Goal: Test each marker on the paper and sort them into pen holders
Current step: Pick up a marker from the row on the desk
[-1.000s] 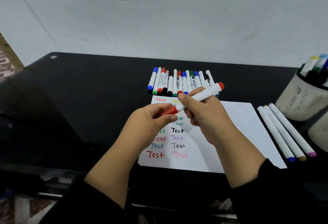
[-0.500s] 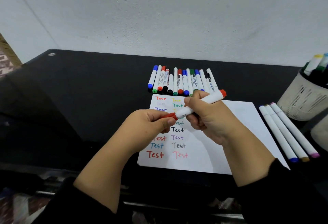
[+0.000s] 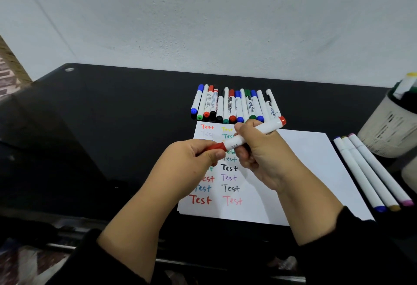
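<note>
Red marker (image 3: pixel 250 134) sits above the paper (image 3: pixel 300 172); my right hand (image 3: pixel 264 156) wraps its barrel while my left hand (image 3: pixel 191 160) pinches the cap (image 3: pixel 216 147), both grips closed, likely opposed for capping or uncapping.

A glossy black table (image 3: pixel 112 126) stands against a plain white wall (image 3: pixel 203 18).

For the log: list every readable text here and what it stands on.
"Test": handwritten many times in two columns, various colours, on the paper; hands hide some.
Marker row: barrel labels too small to read.
Red marker held in both hands: print too blurred.
</note>
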`<state>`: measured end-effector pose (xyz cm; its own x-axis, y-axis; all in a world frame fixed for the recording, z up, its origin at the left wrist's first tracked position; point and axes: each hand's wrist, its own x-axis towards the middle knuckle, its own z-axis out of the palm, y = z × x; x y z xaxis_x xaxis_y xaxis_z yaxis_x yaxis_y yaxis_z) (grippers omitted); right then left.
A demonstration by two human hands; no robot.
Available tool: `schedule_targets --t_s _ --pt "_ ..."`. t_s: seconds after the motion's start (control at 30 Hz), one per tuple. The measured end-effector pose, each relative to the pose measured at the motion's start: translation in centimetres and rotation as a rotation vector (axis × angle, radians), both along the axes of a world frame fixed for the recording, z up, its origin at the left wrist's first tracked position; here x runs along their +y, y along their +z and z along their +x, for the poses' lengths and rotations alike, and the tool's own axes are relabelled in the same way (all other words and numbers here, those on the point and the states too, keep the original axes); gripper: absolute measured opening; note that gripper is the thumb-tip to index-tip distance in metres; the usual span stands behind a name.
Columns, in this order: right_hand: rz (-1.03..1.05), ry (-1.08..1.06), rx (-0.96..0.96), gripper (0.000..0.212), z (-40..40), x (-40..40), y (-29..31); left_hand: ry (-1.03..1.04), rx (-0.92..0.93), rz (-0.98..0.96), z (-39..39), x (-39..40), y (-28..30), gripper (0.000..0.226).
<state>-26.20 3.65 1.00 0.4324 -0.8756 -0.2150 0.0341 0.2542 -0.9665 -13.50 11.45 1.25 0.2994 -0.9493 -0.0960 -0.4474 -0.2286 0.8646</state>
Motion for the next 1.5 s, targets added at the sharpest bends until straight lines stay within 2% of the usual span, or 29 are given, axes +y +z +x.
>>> schedule_targets --t_s 0.1,0.2,0.3,0.4,0.47,0.57,0.6,0.73,0.87,1.07,1.23,1.5 --pt "-0.019 0.024 0.010 0.027 -0.5 -0.5 0.2 0.001 -0.028 0.009 0.3 0.2 0.2 0.017" --pt "0.012 -0.063 -0.086 0.022 -1.6 -1.3 0.3 0.027 -0.102 0.023 0.9 0.5 0.4 0.011" --pt "-0.128 -0.071 0.016 0.017 -2.9 -1.8 0.5 0.036 -0.160 0.029 1.3 0.6 0.4 0.013" --pt "-0.413 -0.052 0.364 0.009 -3.3 -1.5 0.4 0.028 -0.203 0.038 1.3 0.7 0.4 0.008" --pt "-0.697 -0.004 0.578 0.003 -3.3 -1.4 0.3 0.022 -0.248 0.035 1.3 0.6 0.3 0.016" --pt "-1.040 0.109 0.903 0.022 -3.2 -0.9 0.1 0.003 -0.290 0.039 0.9 0.4 0.2 0.025" --pt "-1.126 0.122 0.962 0.027 -3.0 -0.7 0.0 -0.001 -0.291 0.033 0.7 0.3 0.1 0.026" --pt "-1.431 0.133 0.896 0.023 -2.6 -0.1 -0.5 -0.006 -0.242 -0.024 0.4 0.2 0.0 0.020" --pt "-1.331 0.181 0.994 0.023 -3.8 0.6 0.4 -0.056 -0.193 -0.059 -0.6 0.5 0.1 0.019" --pt "-1.175 0.063 1.128 0.024 -8.7 1.6 2.4 -0.119 -0.103 -0.107 -3.3 0.0 0.7 0.028" --pt "-0.995 -0.214 1.079 0.018 -14.3 2.2 5.7 -0.259 -0.193 -0.069 -7.3 -2.3 1.8 0.041" --pt "-0.879 -0.612 0.960 0.015 -22.1 2.2 7.1 -0.399 -0.369 0.006 -13.3 -6.3 -0.8 0.050"
